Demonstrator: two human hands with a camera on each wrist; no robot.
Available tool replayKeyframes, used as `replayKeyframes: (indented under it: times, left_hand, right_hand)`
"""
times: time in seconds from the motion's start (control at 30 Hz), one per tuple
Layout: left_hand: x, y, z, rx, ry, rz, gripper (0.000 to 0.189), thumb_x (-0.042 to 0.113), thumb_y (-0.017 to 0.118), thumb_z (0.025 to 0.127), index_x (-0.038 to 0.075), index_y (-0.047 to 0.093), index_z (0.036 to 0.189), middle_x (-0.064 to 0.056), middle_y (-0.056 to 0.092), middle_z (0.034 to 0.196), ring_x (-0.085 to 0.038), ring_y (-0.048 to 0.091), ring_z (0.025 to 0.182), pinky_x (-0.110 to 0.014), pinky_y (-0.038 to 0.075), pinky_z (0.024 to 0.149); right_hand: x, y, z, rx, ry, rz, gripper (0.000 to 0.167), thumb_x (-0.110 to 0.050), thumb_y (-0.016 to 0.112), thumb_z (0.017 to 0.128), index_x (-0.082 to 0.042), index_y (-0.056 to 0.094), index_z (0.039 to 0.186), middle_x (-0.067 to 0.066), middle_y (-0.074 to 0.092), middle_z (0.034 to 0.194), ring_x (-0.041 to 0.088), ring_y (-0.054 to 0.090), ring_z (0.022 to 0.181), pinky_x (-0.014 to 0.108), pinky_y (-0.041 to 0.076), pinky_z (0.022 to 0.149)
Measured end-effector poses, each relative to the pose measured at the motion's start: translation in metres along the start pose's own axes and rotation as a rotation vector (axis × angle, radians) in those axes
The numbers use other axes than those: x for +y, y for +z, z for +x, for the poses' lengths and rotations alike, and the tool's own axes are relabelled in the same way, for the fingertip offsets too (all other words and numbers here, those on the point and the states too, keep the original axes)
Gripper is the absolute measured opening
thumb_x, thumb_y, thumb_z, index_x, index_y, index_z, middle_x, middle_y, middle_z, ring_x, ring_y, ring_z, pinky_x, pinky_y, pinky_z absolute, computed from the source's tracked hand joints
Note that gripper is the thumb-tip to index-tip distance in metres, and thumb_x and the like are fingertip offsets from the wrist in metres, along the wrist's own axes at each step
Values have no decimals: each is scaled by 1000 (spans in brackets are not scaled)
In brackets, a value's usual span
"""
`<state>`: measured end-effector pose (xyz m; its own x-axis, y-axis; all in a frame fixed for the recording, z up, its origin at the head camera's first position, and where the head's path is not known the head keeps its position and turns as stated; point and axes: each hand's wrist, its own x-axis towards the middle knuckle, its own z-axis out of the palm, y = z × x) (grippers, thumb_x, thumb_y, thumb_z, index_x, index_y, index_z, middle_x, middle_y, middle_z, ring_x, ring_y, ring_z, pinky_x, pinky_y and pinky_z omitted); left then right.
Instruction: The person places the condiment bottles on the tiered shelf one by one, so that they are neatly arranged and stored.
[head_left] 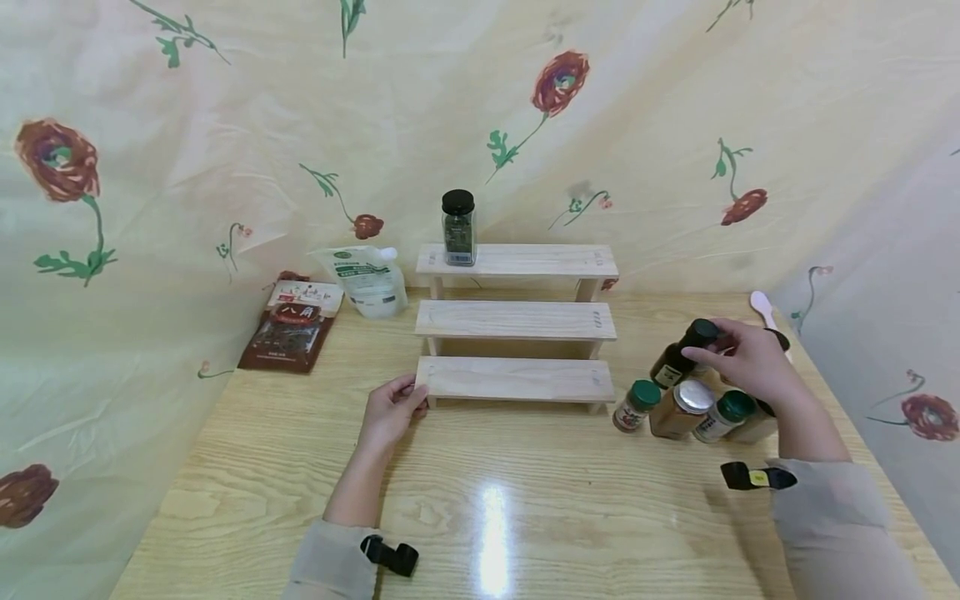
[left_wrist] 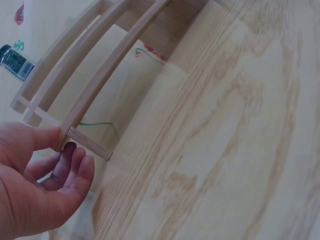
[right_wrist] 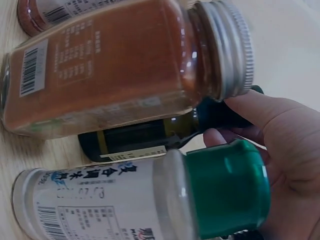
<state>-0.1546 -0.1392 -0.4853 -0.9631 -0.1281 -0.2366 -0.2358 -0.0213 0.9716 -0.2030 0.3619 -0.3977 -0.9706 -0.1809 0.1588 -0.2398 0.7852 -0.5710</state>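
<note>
A three-step wooden rack [head_left: 516, 377] stands on the table. My left hand [head_left: 387, 414] pinches the left end of its lowest step; the left wrist view shows the thumb on top and the other fingers curled beneath. At the right, my right hand [head_left: 752, 360] grips a dark glass bottle [head_left: 670, 367] near its black cap. The bottle tilts, and whether it touches the table cannot be told. In front of it stand a green-capped jar [head_left: 636, 405], a silver-lidded jar of brown powder [right_wrist: 105, 65] and another green-capped jar [right_wrist: 115, 200]. Further containers are partly hidden by my right hand.
A black-lidded jar [head_left: 458, 227] stands on the top step's left end. Left of the rack are a white spouted pouch [head_left: 367, 282] and a brown packet [head_left: 292, 327] against the flowered cloth. A white spoon [head_left: 762, 307] lies at the back right.
</note>
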Motion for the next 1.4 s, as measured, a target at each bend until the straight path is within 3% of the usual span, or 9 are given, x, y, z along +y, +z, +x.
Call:
replayKeyframes:
  times: [0.3, 0.43, 0.53, 0.77, 1.0, 1.1, 1.23, 1.3, 1.4]
  left_hand:
    - [0, 0, 0, 4, 3, 1, 38, 4, 65, 99, -9, 59, 134, -14, 61, 105, -18, 65, 87, -27, 61, 78]
    - [0, 0, 1, 6, 6, 2, 38, 4, 66, 98, -9, 59, 133, -13, 60, 105, -17, 65, 87, -26, 61, 78]
    - [0, 0, 1, 4, 8, 6, 38, 4, 66, 98, -8, 60, 133, -13, 60, 104, -17, 65, 87, -26, 60, 78]
    - [0, 0, 0, 2, 9, 8, 38, 4, 66, 99, -9, 59, 134, -13, 59, 104, -19, 65, 88, -27, 61, 79]
    - [1, -1, 1, 5, 12, 5, 38, 5, 65, 99, -8, 59, 135, -14, 61, 106, -18, 65, 87, -27, 61, 79]
    - [0, -1, 1, -1, 14, 7, 39, 5, 65, 99, -8, 58, 135, -14, 61, 107, -19, 65, 88, -27, 61, 79]
    - [-1, -1, 1, -5, 16, 16, 39, 6, 65, 100, -8, 58, 135, -14, 62, 107, -19, 65, 87, -27, 61, 79]
    - [-1, -1, 1, -4, 17, 18, 39, 6, 65, 100, -9, 58, 135, -14, 62, 106, -19, 65, 87, -27, 60, 79]
    - [-1, 0, 0, -3, 19, 16, 39, 5, 65, 99, -9, 58, 135, -14, 62, 105, -19, 65, 86, -27, 61, 78]
  right_hand:
    - [0, 4, 4, 43, -50, -21, 28, -23, 72, 96, 1, 67, 108, 15, 66, 79, 12, 56, 53, 28, 49, 44]
    - [-4, 3, 5, 75, -38, -34, 33, -25, 72, 97, 3, 66, 112, 16, 66, 78, 15, 56, 50, 28, 47, 45]
    - [-8, 0, 8, 103, -28, -45, 40, -27, 72, 97, 4, 65, 120, 21, 69, 85, 23, 62, 62, 28, 48, 50]
    - [-25, -9, 18, 165, -70, 0, 18, -23, 73, 96, -6, 66, 92, 11, 67, 76, 0, 57, 66, 20, 46, 51]
    - [-37, -21, 25, 157, -30, 35, 25, -28, 69, 98, -5, 66, 107, 12, 67, 90, -4, 56, 74, 15, 46, 56]
    - [-43, -25, 26, 150, -10, 48, 41, -30, 68, 99, 1, 64, 124, 21, 67, 99, -8, 54, 75, 11, 46, 58]
    - [-48, -30, 28, 143, 1, 66, 65, -31, 66, 100, 10, 46, 145, 29, 64, 107, -15, 51, 76, 8, 46, 58]
    - [-51, -33, 29, 151, -4, 81, 62, -31, 67, 100, 8, 49, 144, 22, 67, 101, -13, 53, 76, 9, 47, 57]
    - [-55, -35, 32, 165, -10, 99, 54, -31, 68, 99, 3, 56, 140, -1, 68, 91, -8, 56, 76, 13, 48, 56]
